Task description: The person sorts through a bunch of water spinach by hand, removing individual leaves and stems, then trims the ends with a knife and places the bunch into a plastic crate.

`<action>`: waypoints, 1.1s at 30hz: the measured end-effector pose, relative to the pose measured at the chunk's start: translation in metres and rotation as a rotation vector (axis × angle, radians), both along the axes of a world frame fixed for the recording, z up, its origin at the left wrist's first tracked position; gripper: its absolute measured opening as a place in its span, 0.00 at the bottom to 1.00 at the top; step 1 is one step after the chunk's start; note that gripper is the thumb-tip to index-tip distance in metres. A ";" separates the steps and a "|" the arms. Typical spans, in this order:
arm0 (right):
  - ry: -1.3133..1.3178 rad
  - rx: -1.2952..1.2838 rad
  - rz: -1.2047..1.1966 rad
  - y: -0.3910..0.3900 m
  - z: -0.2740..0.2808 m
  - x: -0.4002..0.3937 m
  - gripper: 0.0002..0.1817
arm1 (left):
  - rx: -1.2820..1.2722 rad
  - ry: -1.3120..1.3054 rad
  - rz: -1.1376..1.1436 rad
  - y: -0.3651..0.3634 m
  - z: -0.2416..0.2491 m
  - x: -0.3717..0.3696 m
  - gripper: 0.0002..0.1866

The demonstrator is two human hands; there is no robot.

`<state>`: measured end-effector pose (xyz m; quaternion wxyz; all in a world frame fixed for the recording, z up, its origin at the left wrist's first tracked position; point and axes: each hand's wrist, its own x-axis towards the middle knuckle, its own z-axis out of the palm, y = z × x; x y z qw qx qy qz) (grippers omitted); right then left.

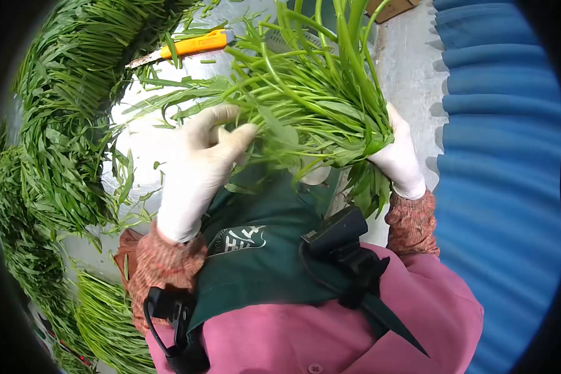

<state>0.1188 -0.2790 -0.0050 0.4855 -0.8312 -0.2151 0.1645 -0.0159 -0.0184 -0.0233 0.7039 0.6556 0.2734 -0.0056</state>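
Observation:
My right hand (402,156), in a white glove, is wrapped round a thick bunch of water spinach (330,112). Its long green stems fan upward and to the left, while some leaves hang below the fist. At the bunch's left side is my left hand (209,146), also gloved. Its thumb and forefinger are parted and curved near the loose leaves, with no stem clearly held between them. A leaf (277,134) beside the left thumb is partly blurred. Beyond the left hand, an orange-handled knife (196,45) lies on the metal tabletop (144,115) among cut stem bits.
Long piles of the same greens (62,162) line the left side, with another bundle (112,321) at lower left. A pale plastic basket (283,40) shows behind the bunch. Blue ribbed sheeting (498,168) runs along the right, and part of a cardboard box (393,9) is at the top.

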 end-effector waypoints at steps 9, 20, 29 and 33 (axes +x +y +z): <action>-0.003 -0.052 0.002 0.009 0.004 -0.017 0.27 | 0.397 -0.249 0.174 0.020 -0.067 0.009 0.10; 0.024 0.041 0.009 -0.006 0.003 -0.001 0.26 | -0.006 0.039 0.009 0.016 -0.043 -0.022 0.24; -0.004 -0.133 0.115 0.013 -0.007 -0.010 0.28 | -0.006 -0.268 -0.375 -0.004 -0.035 0.007 0.09; 0.136 -0.047 0.075 -0.001 -0.012 0.001 0.29 | -0.392 0.041 0.021 0.011 -0.038 0.006 0.11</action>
